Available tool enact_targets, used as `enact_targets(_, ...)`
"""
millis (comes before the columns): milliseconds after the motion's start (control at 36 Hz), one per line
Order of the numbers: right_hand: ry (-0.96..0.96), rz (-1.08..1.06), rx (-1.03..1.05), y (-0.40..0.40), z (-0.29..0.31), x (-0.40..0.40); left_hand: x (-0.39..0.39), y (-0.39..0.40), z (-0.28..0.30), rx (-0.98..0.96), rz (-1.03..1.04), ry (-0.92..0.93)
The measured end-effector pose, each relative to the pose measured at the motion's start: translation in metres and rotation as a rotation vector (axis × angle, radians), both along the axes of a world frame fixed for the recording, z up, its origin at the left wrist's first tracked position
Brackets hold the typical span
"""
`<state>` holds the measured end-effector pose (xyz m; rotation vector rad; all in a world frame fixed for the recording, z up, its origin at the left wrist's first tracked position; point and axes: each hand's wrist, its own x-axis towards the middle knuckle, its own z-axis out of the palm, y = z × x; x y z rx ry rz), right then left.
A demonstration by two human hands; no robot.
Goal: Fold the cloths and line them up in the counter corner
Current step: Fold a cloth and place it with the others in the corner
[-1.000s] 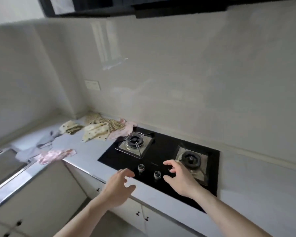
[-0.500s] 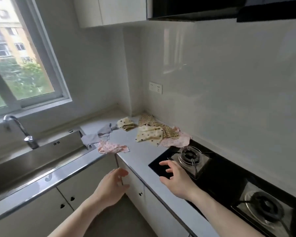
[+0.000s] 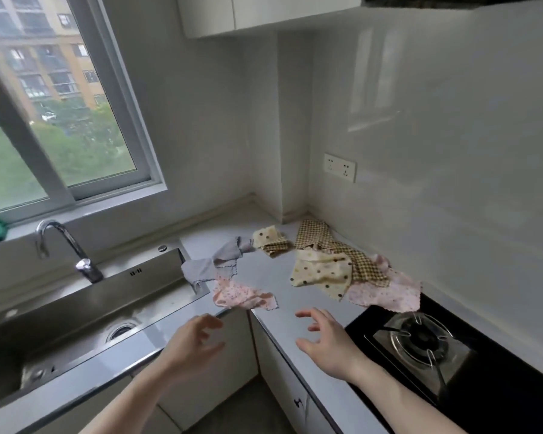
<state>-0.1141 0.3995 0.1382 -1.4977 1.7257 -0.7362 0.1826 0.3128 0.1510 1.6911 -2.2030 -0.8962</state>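
Head camera looks down over our two bare forearms, which reach forward from the bottom edge toward the counter corner. Our left hand hangs above the counter's front edge beside the sink, palm turned inward, fingers spread and lightly bent, grasping nothing. Our right hand hovers over the counter next to the stove, palm facing left, fingers loosely curved and apart, also released and holding nothing. Neither hand touches a cloth.

We see the cloths lying unfolded and scattered on the counter ahead of us. Nearest our hands is a pink cloth, crumpled at the inner corner edge just beyond the left fingertips. A grey cloth lies behind it, one end hanging over the sink rim. A small spotted cream cloth sits bunched nearer the wall corner. To the right, a larger spotted cream cloth overlaps a brown checked cloth, and both lie over a second pink cloth whose edge reaches the stove. A tap stands behind the sink under the window, and a wall socket is mounted above the corner.
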Motion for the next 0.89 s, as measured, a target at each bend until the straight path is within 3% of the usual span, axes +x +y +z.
enact_targets(222, -0.014, -0.075, 0.065, -0.069, -0.022, 0.012, 0.025, -0.109, -0.026, 0.045, 0.011, -0.048)
enact_targets(556, -0.064, -0.409, 0.219, -0.18, -0.093, 0.058, 0.016, -0.289, -0.1, 0.1, -0.4, -0.214)
enact_targets(722, -0.027, -0.478, 0.307, -0.224, -0.127, 0.074, 0.016, -0.328, -0.146, 0.11, -0.562, -0.28)
enact_targets(889, 0.019, -0.51, 0.298, -0.266, -0.177, 0.066, -0.012, -0.351, -0.195, 0.012, -0.66, -0.162)
